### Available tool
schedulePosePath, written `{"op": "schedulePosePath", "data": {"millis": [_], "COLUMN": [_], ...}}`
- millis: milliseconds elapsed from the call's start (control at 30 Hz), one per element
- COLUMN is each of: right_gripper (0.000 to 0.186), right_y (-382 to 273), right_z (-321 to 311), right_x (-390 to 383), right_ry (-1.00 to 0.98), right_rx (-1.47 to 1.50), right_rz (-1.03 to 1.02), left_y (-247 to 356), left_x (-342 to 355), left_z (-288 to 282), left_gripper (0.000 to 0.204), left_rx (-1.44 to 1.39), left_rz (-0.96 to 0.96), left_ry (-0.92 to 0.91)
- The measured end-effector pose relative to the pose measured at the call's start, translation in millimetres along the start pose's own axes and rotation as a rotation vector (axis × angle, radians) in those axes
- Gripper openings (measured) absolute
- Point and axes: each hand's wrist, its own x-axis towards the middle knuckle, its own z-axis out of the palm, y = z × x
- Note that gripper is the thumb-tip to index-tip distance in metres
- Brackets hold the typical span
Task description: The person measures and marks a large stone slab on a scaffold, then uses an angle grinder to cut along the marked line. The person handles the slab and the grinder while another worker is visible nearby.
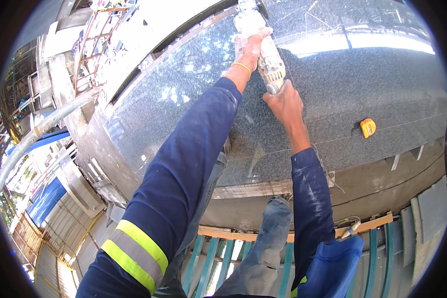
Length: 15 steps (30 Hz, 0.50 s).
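Both my arms, in dark blue sleeves, reach forward over a polished grey stone slab (pixel 198 119). A dusty, pale angle grinder (pixel 269 58) lies lengthwise between my hands, its head at the top edge of the view. My left hand (pixel 252 48), with a yellow band at the wrist, wraps round the front of its body. Around the rear end of the grinder, my right hand (pixel 287 102) is closed. The grinder's disc shows only in part as a dark edge. On the slab to the right of my right hand sits a yellow tape measure (pixel 367 127).
A thin line runs across the slab near its front edge. Below stand teal metal bars (pixel 208 263), a wooden strip (pixel 367 226) and a cable with a connector (pixel 351 228). At left are a metal pipe (pixel 44 124) and a rusty ladder-like frame (pixel 94 47), with a drop beneath.
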Motion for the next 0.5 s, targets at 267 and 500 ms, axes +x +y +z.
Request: {"op": "schedulePosePath", "data": {"millis": [267,500], "right_gripper": [0.047,0.048], "right_y": [-4,6], "right_z": [0,3], "right_x": [5,15], "right_ry": [-0.022,0.022], "right_rx": [0.006,0.015], "right_rz": [-0.015,-0.031], "left_y": [2,9], "left_x": [8,0], "left_z": [-8,8], "left_gripper": [0.038,0.037], "left_rx": [-0.011,0.000], "left_rz": [0.049,0.084], "left_ry": [-0.002,0.025]}}
